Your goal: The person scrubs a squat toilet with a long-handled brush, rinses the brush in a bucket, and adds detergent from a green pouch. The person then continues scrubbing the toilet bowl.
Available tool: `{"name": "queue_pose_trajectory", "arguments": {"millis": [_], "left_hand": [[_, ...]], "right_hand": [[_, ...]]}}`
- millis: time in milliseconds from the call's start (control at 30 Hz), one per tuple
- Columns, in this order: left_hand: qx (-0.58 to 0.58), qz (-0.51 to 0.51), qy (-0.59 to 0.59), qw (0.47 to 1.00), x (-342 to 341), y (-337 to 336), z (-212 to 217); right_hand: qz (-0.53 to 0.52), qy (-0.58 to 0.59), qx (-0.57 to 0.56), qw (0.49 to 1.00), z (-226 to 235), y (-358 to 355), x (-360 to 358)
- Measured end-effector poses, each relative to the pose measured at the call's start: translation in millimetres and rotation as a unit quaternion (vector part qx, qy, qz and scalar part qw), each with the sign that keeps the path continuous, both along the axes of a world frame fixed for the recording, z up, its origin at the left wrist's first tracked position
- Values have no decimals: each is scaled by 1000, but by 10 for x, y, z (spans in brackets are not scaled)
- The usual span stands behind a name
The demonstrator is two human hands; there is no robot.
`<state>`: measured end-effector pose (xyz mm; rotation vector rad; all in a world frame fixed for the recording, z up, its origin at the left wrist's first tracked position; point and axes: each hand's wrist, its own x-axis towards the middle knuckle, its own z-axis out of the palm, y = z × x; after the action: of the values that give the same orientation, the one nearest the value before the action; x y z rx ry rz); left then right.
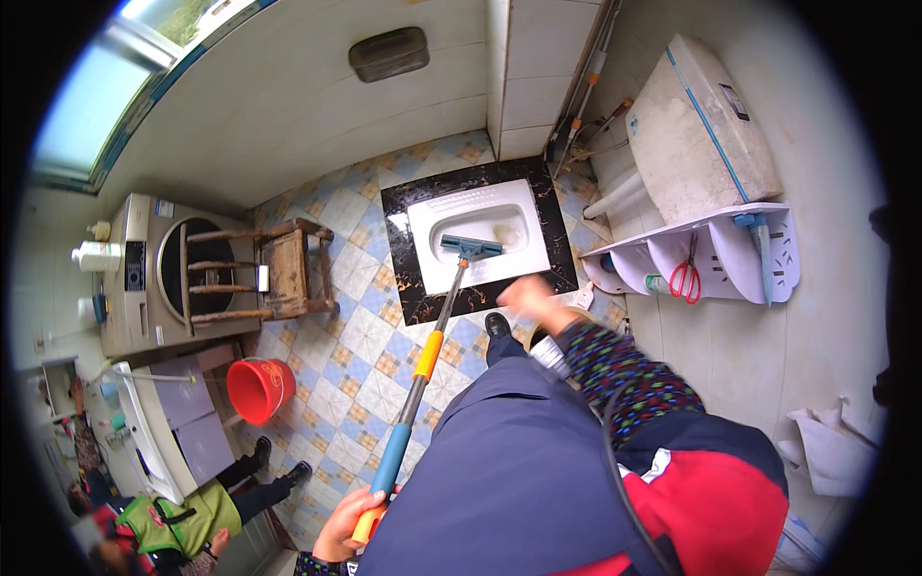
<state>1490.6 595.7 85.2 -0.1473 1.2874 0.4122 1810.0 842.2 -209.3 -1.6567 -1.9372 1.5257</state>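
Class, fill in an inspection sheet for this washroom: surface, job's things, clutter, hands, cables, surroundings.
Surface: patterned tile floor; any wetness hard to judge.
Job's things: long-handled tool, its blue head over the squat toilet; contact unclear.
Clutter: wooden chair before the washing machine; red bucket nearby.
Hands: left hand grips the tool's yellow end; right hand blurred, contents unclear.
Cables: dark cord along the jacket.
Surroundings: wall shelf with red scissors; person in green vest, lower left.

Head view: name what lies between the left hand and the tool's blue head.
The head view shows the tool's pole running from the left hand to the blue head, with a blue grip, a yellow sleeve and grey lengths.
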Motion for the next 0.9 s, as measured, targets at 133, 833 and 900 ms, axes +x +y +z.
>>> {"name": "queue_pose_trajectory", "arguments": {"millis": [133, 833, 900], "left_hand": [[-1, 8, 52, 999, -206, -1000, -343], [86, 14, -11, 996, 277, -2146, -877], [54, -15, 20, 998, 330, -2142, -842]], "right_hand": [[-1, 214, -425, 880, -115, -1889, -1497], [-353, 273, -447, 776, -135, -3233, -2045], [-358, 247, -506, 744, -126, -3278, -2006]]}}
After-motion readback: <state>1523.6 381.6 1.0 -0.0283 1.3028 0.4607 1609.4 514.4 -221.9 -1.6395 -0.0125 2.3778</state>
